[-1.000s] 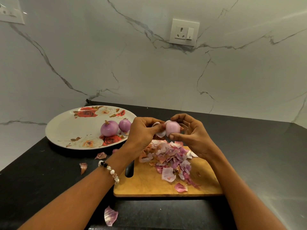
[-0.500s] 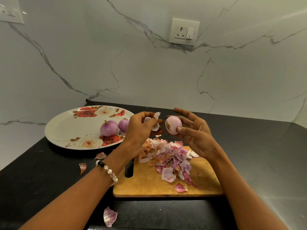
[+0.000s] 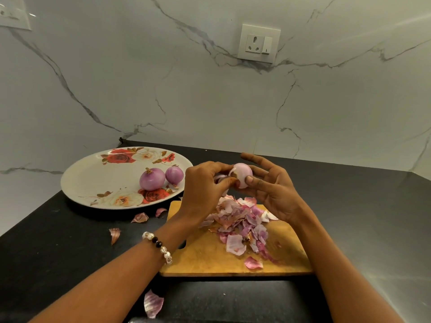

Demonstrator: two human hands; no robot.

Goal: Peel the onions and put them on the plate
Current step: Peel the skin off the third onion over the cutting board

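No readable writing anywhere. Right hand (image 3: 272,192) holds the onion (image 3: 241,175) between thumb and curled fingers (image 3: 261,170), index stretched out above it. Left hand (image 3: 205,185) fingers pinch at the onion's left side; a skin piece there, hard to make out. Below the fingers: peel pile (image 3: 240,220) on cutting board (image 3: 233,257). Left of the fingers: floral plate (image 3: 93,173) with two peeled onions (image 3: 152,179) touching. Loose peels (image 3: 140,217) on black desk (image 3: 58,241). Wall socket (image 3: 258,43) above. Beaded bracelet (image 3: 158,245) on left wrist.
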